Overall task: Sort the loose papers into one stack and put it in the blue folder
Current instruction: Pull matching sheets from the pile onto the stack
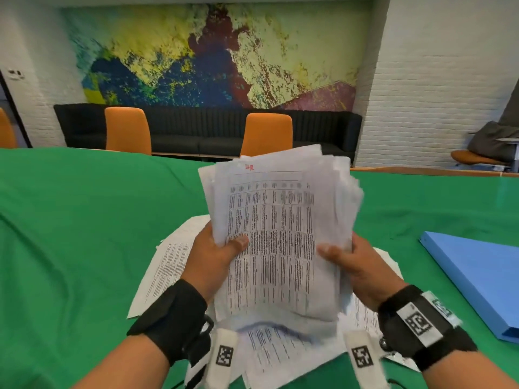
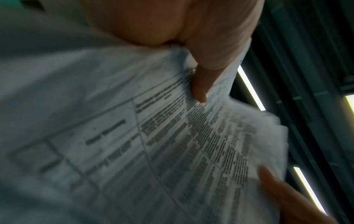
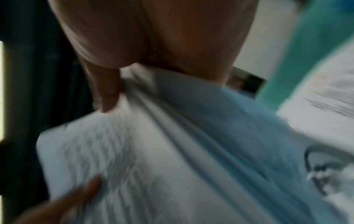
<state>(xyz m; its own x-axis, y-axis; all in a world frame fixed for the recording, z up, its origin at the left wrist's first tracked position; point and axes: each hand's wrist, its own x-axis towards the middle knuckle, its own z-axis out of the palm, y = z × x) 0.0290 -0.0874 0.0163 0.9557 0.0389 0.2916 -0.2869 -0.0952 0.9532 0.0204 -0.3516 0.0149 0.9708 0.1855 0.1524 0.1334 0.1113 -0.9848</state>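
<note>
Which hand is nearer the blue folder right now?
Right. The right hand grips the paper stack's folder-side edge; the left hand grips the far edge. Blue folder lies further right.

The white printed sheet (image 1: 269, 237) at the front of the held stack bears a red handwritten mark, too blurred to read. Its table print is illegible too.

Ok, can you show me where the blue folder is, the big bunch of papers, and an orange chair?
flat blue plastic folder (image 1: 474, 276): head view, its closed cover.
bunch of white printed papers (image 1: 275, 234): head view, front sheet's table.
orange padded chair (image 1: 268, 133): head view, its backrest.
</note>
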